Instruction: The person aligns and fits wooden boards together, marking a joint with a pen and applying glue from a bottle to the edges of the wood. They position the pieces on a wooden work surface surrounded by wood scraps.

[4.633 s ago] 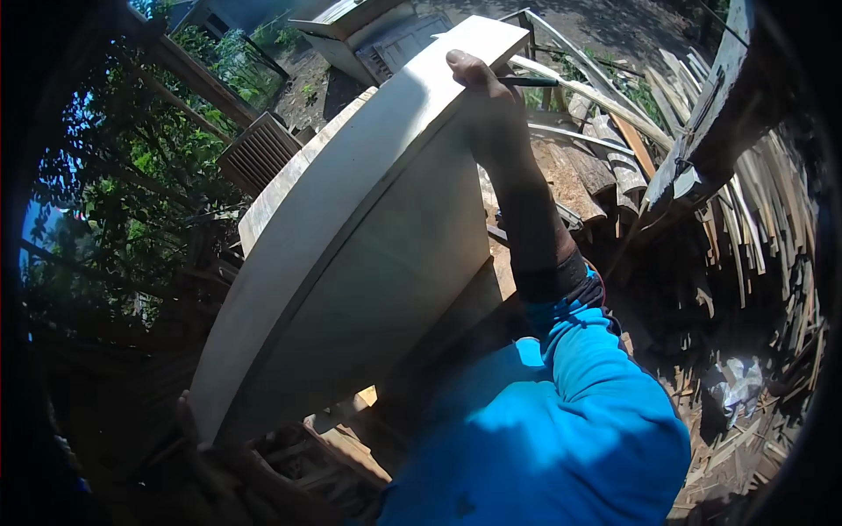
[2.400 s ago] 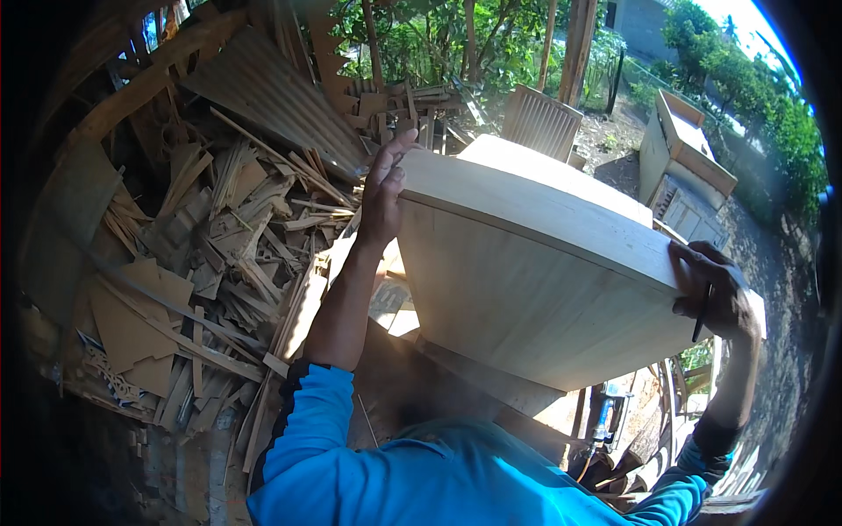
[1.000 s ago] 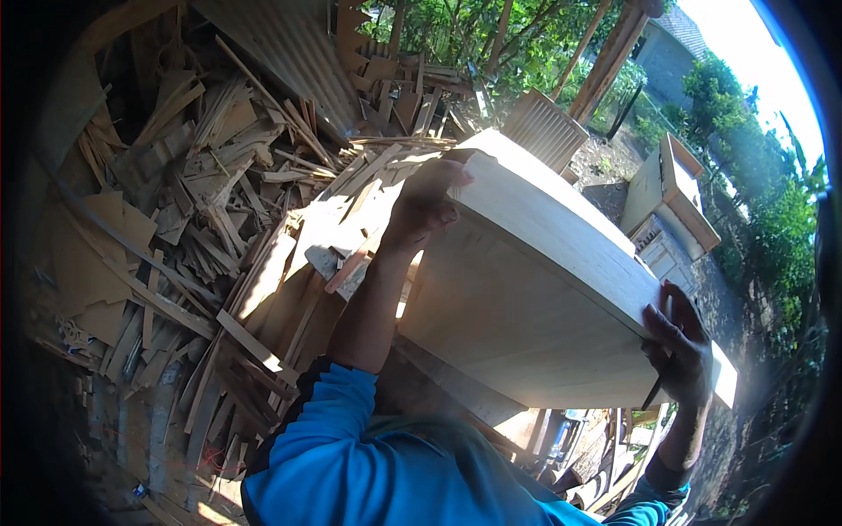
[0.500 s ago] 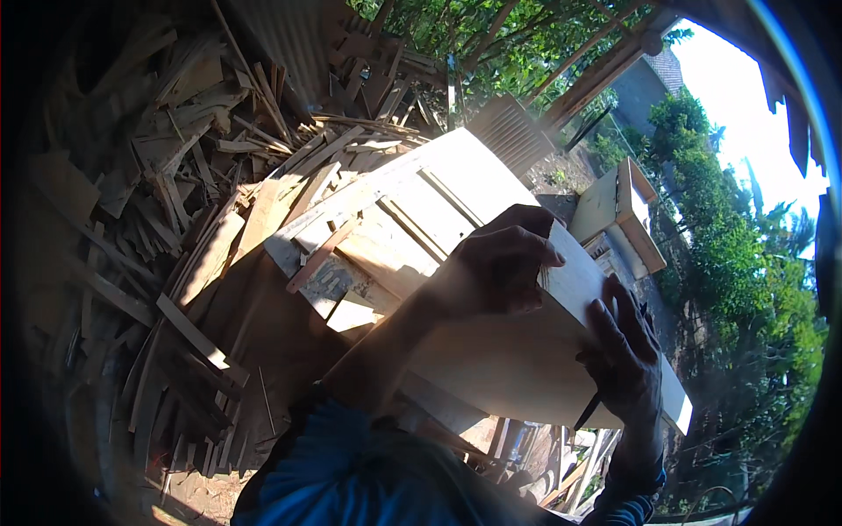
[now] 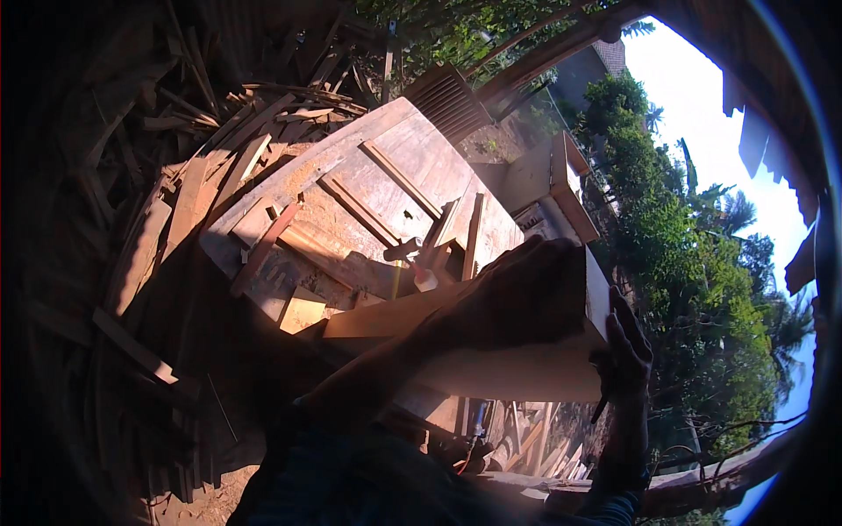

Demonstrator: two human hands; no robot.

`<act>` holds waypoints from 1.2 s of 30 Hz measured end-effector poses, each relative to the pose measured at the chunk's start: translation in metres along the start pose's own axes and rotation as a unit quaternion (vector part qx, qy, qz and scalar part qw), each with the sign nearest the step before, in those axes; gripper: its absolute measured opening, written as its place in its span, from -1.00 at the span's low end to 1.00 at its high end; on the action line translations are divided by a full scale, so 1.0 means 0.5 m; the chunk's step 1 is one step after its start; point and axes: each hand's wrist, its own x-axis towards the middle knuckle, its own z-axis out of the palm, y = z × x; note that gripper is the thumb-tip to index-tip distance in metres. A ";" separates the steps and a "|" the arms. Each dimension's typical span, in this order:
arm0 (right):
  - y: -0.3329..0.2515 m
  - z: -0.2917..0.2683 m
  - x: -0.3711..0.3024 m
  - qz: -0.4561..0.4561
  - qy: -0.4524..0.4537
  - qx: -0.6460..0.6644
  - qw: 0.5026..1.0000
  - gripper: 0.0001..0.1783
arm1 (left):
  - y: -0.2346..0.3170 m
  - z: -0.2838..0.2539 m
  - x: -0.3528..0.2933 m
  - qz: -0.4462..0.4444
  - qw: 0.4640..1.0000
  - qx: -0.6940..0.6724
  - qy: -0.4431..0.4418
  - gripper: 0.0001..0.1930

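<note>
A pale wooden box-like piece [image 5: 504,373] stands tilted in front of me, its face in shade and its narrow end panel lit. My left hand [image 5: 535,294] lies over its upper edge near the corner, closed on it; shadow hides most of the fingers. Against the end panel rests my right hand [image 5: 627,351], fingers fairly straight. A thin dark stick like a pencil [image 5: 600,408] pokes out below that palm, held in the hand. Beyond the left hand, a hammer [image 5: 403,250] lies on the workbench [image 5: 412,131].
Wood strips [image 5: 403,180] and a reddish-brown batten [image 5: 263,250] lie on the sawdust-strewn bench. Scrap wood [image 5: 189,210] is heaped on the left. Another wooden box [image 5: 561,188] stands beyond the bench at the right, before green trees [image 5: 684,289].
My view has swung, so the bench sits further left and the hammer shows. My left hand has flattened over the box edge; my right hand stays at the end panel.
</note>
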 end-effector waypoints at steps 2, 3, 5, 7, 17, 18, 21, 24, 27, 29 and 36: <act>0.002 -0.002 0.007 -0.009 -0.007 0.007 1.000 -0.39 | 0.003 -0.004 0.005 -0.008 0.998 -0.068 0.013 -0.53; 0.006 -0.004 0.003 -0.008 -0.012 0.008 1.000 -0.39 | 0.011 -0.009 0.004 -0.023 0.996 -0.083 0.021 -0.51; 0.004 -0.002 -0.002 0.001 -0.013 0.000 1.000 -0.37 | 0.021 -0.014 0.009 -0.036 0.994 -0.102 0.030 -0.50; 0.005 -0.001 -0.003 0.012 -0.016 -0.006 1.000 -0.34 | 0.023 -0.012 0.011 -0.061 0.993 -0.100 0.030 -0.46; 0.005 -0.002 -0.002 0.054 -0.002 0.031 0.998 -0.39 | -0.003 -0.011 0.008 -0.014 0.994 -0.105 0.013 -0.36; 0.004 -0.005 -0.007 0.062 -0.007 0.041 0.997 -0.44 | 0.006 -0.027 0.011 -0.034 0.994 -0.104 -0.021 -0.36; -0.010 -0.011 -0.001 0.123 0.001 0.086 0.989 -0.48 | 0.027 -0.035 0.021 -0.085 0.990 -0.100 -0.055 -0.35; -0.008 -0.010 0.014 0.062 0.001 0.046 0.997 -0.43 | 0.025 -0.015 0.015 -0.126 0.991 -0.028 -0.026 -0.38; -0.003 -0.027 -0.007 0.073 -0.053 0.065 0.994 -0.34 | 0.023 -0.021 0.025 -0.079 0.991 0.033 -0.104 -0.31; -0.001 -0.037 -0.011 0.103 -0.053 0.093 0.989 -0.34 | 0.024 -0.021 0.020 -0.106 0.990 0.022 -0.091 -0.26; 0.011 -0.049 0.013 0.103 -0.031 0.137 0.985 -0.39 | -0.015 -0.011 -0.005 -0.125 0.991 -0.040 -0.018 -0.26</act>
